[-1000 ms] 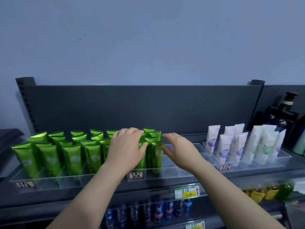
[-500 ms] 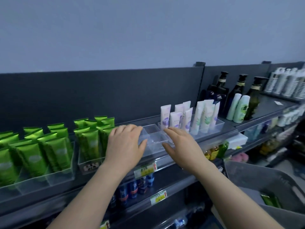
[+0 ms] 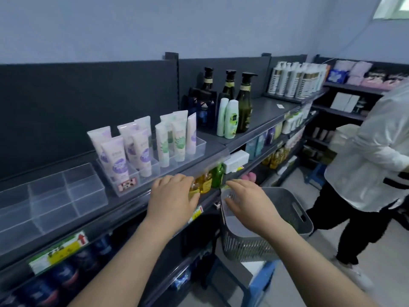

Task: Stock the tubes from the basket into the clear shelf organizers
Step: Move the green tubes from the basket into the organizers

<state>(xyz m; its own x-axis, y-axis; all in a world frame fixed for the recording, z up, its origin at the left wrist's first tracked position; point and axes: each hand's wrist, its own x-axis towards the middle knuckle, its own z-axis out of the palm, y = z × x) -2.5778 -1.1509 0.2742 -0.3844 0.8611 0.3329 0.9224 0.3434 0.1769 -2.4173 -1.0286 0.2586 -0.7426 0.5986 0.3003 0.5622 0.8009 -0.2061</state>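
Now | left hand (image 3: 171, 200), right hand (image 3: 247, 204): fingers (image 3: 174, 180) relaxed, empty | basket (image 3: 243, 247) below right | person (image 3: 371, 156) beside basket | white tubes (image 3: 141, 147) behind

Dim, cool blue-grey cast throughout. Brightest spot: window (image 3: 395, 6) at top right, blown out white. Wall evenly lit, no hard shadows. Below the shelf (image 3: 265, 116) front edge the lower tiers sink into deep shadow; blue bottles (image 3: 64, 275) at lower left go murky. Faint sheen on clear organizer (image 3: 66, 196) walls near the shelf's left end. Wide-angle bending: shelf lines bow, uprights lean. Left hand (image 3: 172, 200) and right hand (image 3: 247, 204) soft-edged, slightly smeared. Price label (image 3: 59, 251) print unreadable. White jacket (image 3: 371, 151) at right edge stretched, soft.
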